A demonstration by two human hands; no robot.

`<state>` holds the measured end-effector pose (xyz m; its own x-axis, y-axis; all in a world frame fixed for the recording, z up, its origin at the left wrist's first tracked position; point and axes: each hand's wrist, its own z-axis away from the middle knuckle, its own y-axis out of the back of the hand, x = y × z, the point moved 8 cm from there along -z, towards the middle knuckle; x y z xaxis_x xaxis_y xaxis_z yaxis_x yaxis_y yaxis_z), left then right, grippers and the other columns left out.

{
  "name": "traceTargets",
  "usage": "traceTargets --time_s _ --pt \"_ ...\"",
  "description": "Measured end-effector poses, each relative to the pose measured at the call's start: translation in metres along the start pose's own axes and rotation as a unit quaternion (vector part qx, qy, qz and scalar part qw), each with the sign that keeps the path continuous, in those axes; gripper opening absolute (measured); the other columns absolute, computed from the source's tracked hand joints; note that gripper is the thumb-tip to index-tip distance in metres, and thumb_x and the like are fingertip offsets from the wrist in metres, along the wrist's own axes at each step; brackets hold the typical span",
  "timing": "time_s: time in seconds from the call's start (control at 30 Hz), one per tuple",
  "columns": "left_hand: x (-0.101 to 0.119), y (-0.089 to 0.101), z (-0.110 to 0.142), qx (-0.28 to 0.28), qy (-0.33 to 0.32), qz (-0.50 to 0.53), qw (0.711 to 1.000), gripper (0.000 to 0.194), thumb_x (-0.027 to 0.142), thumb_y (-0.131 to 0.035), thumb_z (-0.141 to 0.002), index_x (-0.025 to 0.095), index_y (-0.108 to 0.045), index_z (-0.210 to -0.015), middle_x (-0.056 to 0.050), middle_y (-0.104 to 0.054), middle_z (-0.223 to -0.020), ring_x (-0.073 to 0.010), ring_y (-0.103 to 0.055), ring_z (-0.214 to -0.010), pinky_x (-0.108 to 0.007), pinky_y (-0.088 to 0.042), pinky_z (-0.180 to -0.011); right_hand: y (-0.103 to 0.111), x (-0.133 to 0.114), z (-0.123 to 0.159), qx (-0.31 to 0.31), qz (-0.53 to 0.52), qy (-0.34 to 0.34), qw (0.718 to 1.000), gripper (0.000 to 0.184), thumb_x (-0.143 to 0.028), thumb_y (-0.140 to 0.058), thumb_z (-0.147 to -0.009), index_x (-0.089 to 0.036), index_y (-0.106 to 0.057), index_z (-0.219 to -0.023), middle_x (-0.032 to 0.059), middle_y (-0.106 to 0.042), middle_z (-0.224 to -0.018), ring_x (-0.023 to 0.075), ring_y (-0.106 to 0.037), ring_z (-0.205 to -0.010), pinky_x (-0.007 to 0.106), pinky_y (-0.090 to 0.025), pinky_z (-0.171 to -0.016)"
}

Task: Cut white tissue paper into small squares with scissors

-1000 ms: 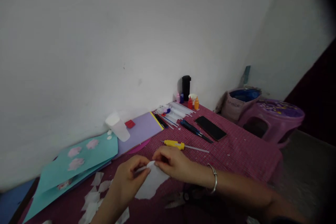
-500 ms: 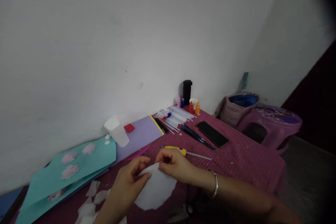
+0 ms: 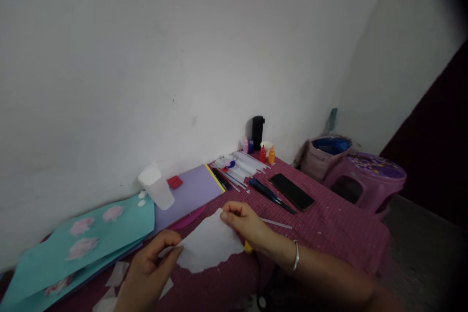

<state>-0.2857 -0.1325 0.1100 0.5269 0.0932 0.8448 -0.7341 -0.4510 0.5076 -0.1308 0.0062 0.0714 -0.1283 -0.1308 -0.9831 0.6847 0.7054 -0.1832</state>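
Left hand (image 3: 151,263) farther left; "SPACE" bag (image 3: 315,166)

A white wall (image 3: 175,58) with small dark marks stands behind the tabletop (image 3: 340,224), which has a maroon checked cover. To the right, a pink plastic stool (image 3: 365,183) with a purple patterned seat is near the grey floor (image 3: 420,239). The light is rather dim.

Single head-worn view, facing forward and down over a table (image 3: 343,231), pale wall (image 3: 175,58) filling twelve o'clock; left hand (image 3: 148,268) close at seven, right hand (image 3: 246,226) at six, stool (image 3: 380,163) farther at three
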Motion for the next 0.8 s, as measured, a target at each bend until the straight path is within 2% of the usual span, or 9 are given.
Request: traceTargets --time_s 0.1,0.2,0.27,0.33,0.43,0.53,0.63,0.7,0.8 --pt "0.013 -0.003 -0.006 -0.016 -0.077 0.021 0.997 0.014 0.027 -0.055 -0.079 0.020 -0.062 -0.068 -0.002 -0.063 -0.076 -0.0176 -0.060 -0.074 -0.027 -0.048 -0.068 0.000 -0.006 0.000 -0.009 0.020 0.036 0.999 0.027 -0.042 -0.066 -0.071 -0.017 -0.055 -0.073 -0.0048 -0.048 -0.062 0.0077 -0.039 -0.052 0.021 -0.029 -0.050" --pt "0.011 0.008 -0.003 0.024 -0.101 0.011 0.995 0.012 0.020 -0.055 -0.076 0.021 -0.064 -0.068 -0.004 -0.065 -0.084 -0.0189 -0.062 -0.082 -0.030 -0.049 -0.074 -0.004 -0.024 0.011 -0.025 0.107 0.136 0.985 0.004 -0.021 -0.060 -0.072 -0.017 -0.057 -0.074 -0.0009 -0.054 -0.072 0.0120 -0.050 -0.066 0.024 -0.039 -0.062" --pt "0.004 0.010 0.011 0.021 -0.095 -0.017 0.995 0.013 0.016 -0.054 -0.074 0.021 -0.064 -0.068 -0.005 -0.066 -0.092 -0.0195 -0.064 -0.088 -0.031 -0.050 -0.078 -0.012 -0.034 0.028 -0.056 0.178 0.209 0.960 0.011 -0.009 -0.054 -0.070 -0.018 -0.059 -0.074 0.0012 -0.058 -0.079 0.0140 -0.055 -0.077 0.027 -0.042 -0.071" --pt "-0.003 0.006 0.033 -0.007 -0.093 -0.047 0.995 0.016 0.014 -0.054 -0.074 0.023 -0.065 -0.068 -0.005 -0.068 -0.095 -0.0190 -0.065 -0.090 -0.030 -0.052 -0.078 -0.022 -0.032 0.048 -0.117 0.233 0.240 0.935 0.019 -0.002 -0.051 -0.070 -0.018 -0.059 -0.077 0.0030 -0.062 -0.089 0.0147 -0.057 -0.086 0.029 -0.043 -0.078" --pt "-0.010 -0.012 0.076 -0.063 -0.123 -0.090 0.986 0.019 0.014 -0.053 -0.079 0.025 -0.067 -0.073 -0.003 -0.071 -0.092 -0.0172 -0.067 -0.089 -0.028 -0.054 -0.078 -0.030 -0.006 0.077 -0.213 0.307 0.204 0.905 0.023 0.000 -0.052 -0.071 -0.019 -0.058 -0.083 0.0049 -0.064 -0.103 0.0149 -0.058 -0.097 0.030 -0.043 -0.086" --pt "-0.019 -0.034 0.115 -0.094 -0.160 -0.129 0.974 0.019 0.019 -0.052 -0.084 0.028 -0.068 -0.088 -0.001 -0.074 -0.087 -0.0168 -0.070 -0.085 -0.031 -0.054 -0.085 -0.030 0.025 0.096 -0.267 0.356 0.157 0.882 0.022 0.000 -0.053 -0.073 -0.018 -0.059 -0.084 0.0054 -0.065 -0.107 0.0148 -0.058 -0.101 0.030 -0.041 -0.092" --pt "-0.034 -0.048 0.140 -0.093 -0.142 -0.176 0.970 0.024 0.021 -0.050 -0.086 0.029 -0.065 -0.104 -0.001 -0.075 -0.091 -0.0170 -0.070 -0.087 -0.030 -0.054 -0.086 -0.027 0.042 0.107 -0.297 0.384 0.132 0.864 0.020 -0.002 -0.054 -0.076 -0.017 -0.061 -0.088 0.0058 -0.065 -0.108 0.0154 -0.056 -0.105 0.030 -0.040 -0.095" --pt "-0.038 -0.055 0.154 -0.096 -0.147 -0.193 0.965 0.025 0.020 -0.051 -0.086 0.028 -0.063 -0.107 0.000 -0.075 -0.093 -0.0157 -0.070 -0.090 -0.028 -0.053 -0.088 -0.021 0.046 0.112 -0.315 0.407 0.114 0.850 0.027 -0.005 -0.054 -0.078 -0.018 -0.061 -0.100 0.0058 -0.062 -0.114 0.0164 -0.054 -0.109 0.032 -0.039 -0.098" --pt "-0.041 -0.059 0.169 -0.087 -0.160 -0.208 0.961 0.020 0.020 -0.050 -0.088 0.027 -0.063 -0.102 -0.001 -0.074 -0.098 -0.0150 -0.068 -0.094 -0.030 -0.050 -0.094 0.006 0.045 0.117 -0.303 0.457 0.065 0.834 0.041 -0.008 -0.055 -0.080 -0.023 -0.055 -0.118 0.0058 -0.059 -0.118 0.0180 -0.052 -0.111 0.035 -0.040 -0.098"
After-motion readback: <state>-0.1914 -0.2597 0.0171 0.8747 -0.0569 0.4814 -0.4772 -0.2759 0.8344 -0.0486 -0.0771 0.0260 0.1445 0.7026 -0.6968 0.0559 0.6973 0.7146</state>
